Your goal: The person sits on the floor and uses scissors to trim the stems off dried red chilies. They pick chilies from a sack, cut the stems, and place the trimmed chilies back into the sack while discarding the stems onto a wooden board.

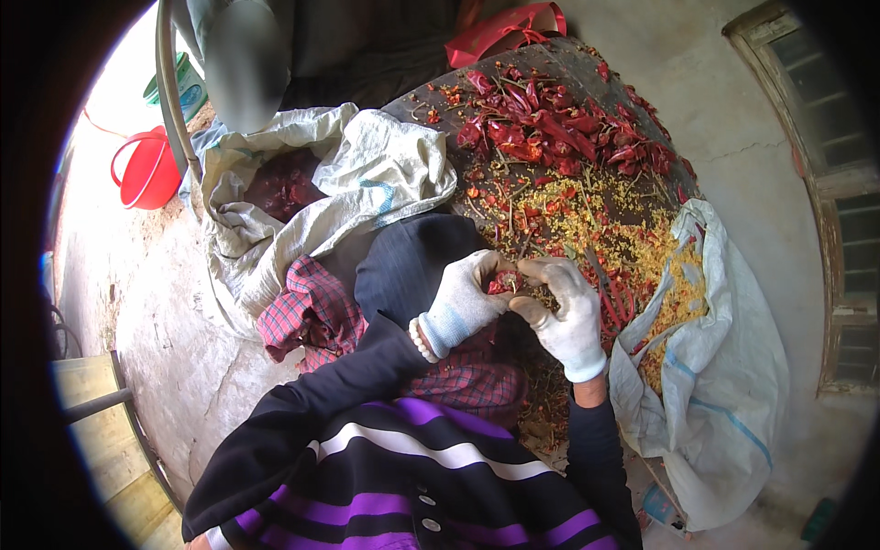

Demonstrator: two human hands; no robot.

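My left hand (471,292), in a pale knitted glove with a white bead bracelet at the wrist, grips a cut dried red chili pepper (505,281) between thumb and fingers. My right hand (564,309), gloved in the same pale fabric with soiled fingertips, meets it from the right. Its thumb and index finger lie around the pepper's end; whether they pinch it is unclear. Close beyond the right hand lie red-handled scissors (614,302), partly hidden among scraps. Yellow chili seeds (584,213) and red bits cover the dark work surface (430,100) ahead.
Whole dried chilies (550,127) are heaped at the far side. A white woven sack (275,254) with chilies inside stands at left; another sack (729,385) at right holds seeds. A red bucket (148,172), a red bag (505,31) and a wooden-framed window (828,185) surround this spot.
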